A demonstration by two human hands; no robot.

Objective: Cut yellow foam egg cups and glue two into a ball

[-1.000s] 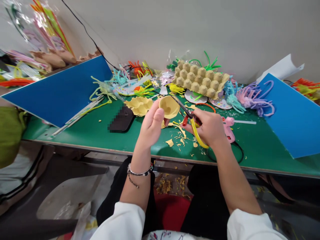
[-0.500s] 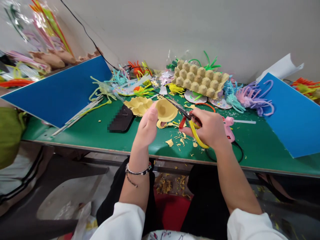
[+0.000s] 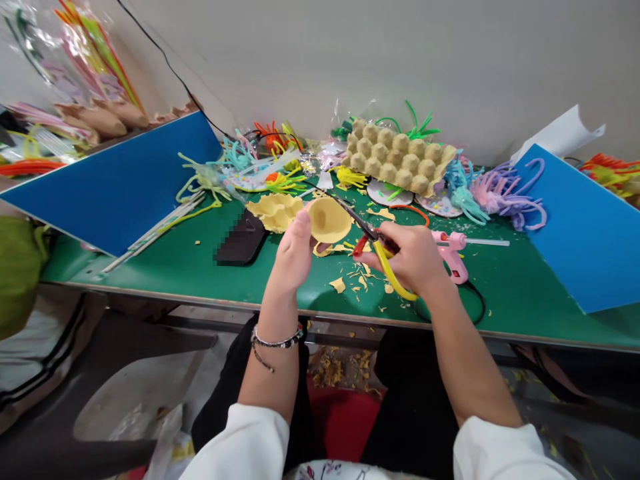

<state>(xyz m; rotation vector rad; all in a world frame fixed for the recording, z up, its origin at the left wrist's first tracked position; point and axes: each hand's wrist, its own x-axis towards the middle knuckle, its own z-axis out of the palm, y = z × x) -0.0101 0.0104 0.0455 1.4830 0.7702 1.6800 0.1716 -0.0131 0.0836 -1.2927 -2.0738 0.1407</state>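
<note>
My left hand (image 3: 296, 250) grips a yellow egg carton cup (image 3: 331, 220) by its left side, thumb over the rim and the hollow facing me. In my right hand (image 3: 415, 257) is a pair of scissors (image 3: 387, 267) with red and yellow handles. Their dark blades point up and left, along the cup's upper right edge; whether they touch the card I cannot tell. Behind my left hand lies a larger yellow piece of egg carton (image 3: 275, 210). Yellow scraps (image 3: 338, 285) are scattered on the green table below the cup.
A pink glue gun (image 3: 454, 257) with a clear stick lies right of my right hand. A grey-beige egg tray (image 3: 400, 157) rests on pipe-cleaner crafts at the back. Blue boards (image 3: 125, 180) stand at both sides. A black phone-like object (image 3: 245, 240) lies left. A co-worker's green sleeve (image 3: 17, 273) shows at far left.
The cup has turned a little in my left hand, its opening now rounder to view. The red scissor handle has swung nearer the yellow one, so the scissors are more closed.
</note>
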